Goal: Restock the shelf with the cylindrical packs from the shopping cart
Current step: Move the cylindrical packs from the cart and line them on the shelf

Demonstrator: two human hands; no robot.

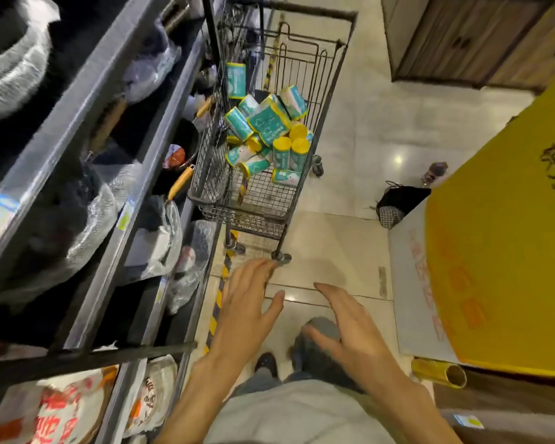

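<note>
Wire-metal cart [302,200], glossy tiled floor [382,129]

The shelf [87,129] runs off the frame's left edge, its wrapped goods blurred; the lower cylindrical packs [266,136] are half buried.

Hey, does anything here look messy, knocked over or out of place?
The cylindrical packs lie jumbled in the shopping cart, tipped every way, only a few upright. A gold tube lies on its side on the floor by the yellow display. Both hands hold nothing.
</note>
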